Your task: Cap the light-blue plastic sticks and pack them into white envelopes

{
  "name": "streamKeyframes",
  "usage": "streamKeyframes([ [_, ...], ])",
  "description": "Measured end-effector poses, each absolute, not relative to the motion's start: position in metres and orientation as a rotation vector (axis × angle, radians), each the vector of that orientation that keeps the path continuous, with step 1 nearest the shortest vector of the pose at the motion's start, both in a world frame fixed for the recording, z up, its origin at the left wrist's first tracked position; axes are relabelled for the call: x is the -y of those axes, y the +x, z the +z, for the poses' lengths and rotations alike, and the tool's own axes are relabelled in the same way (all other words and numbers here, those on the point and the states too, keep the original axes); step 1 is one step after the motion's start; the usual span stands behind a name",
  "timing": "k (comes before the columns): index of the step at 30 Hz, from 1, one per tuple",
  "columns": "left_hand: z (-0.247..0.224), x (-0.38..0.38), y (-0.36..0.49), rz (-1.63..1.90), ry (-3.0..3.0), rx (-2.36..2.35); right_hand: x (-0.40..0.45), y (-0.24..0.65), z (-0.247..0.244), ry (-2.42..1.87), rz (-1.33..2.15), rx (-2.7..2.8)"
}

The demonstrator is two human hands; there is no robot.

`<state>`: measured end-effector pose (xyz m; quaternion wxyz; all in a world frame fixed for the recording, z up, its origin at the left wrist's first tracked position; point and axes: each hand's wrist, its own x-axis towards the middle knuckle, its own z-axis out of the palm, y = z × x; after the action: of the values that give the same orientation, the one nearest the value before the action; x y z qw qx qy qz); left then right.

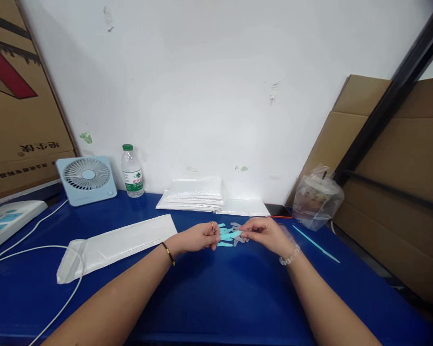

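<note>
A flat turquoise plastic strip [231, 236] spans the gap between my hands, above the blue table. My left hand [200, 237] pinches its left end between thumb and fingers. At the other end, the thumb and forefinger of my right hand [261, 233] are closed on the strip. Just behind and below it lie several small turquoise pieces [225, 244] and translucent whitish pieces [235, 225], partly covered by my fingers. A long, thin turquoise stick [315, 243] rests apart to the right of my right hand.
A white padded mailer [126, 243] lies left, with a white cable [80, 269] over its end. Behind are a blue fan [88, 180], water bottle [133, 173], stacked mailers [193, 194], phone [279, 210] and bagged drink cup [317, 197]. Cardboard [407, 192] stands at right.
</note>
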<state>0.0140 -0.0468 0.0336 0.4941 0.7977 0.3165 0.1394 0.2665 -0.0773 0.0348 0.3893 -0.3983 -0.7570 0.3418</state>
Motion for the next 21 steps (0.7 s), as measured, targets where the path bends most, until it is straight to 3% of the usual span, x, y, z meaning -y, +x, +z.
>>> streamKeyframes([
  [7, 0.03, 0.038, 0.012, 0.492, 2.029, -0.874, 0.071, 0.278, 0.04, -1.126, 0.753, 1.61],
  [14, 0.021, 0.033, 0.014, 0.628, 2.088, -1.069, 0.068, 0.266, 0.031, -1.094, 1.02, 1.442],
  [21, 0.019, 0.032, 0.014, 0.628, 2.15, -1.082, 0.07, 0.261, 0.029, -1.078, 1.044, 1.552],
])
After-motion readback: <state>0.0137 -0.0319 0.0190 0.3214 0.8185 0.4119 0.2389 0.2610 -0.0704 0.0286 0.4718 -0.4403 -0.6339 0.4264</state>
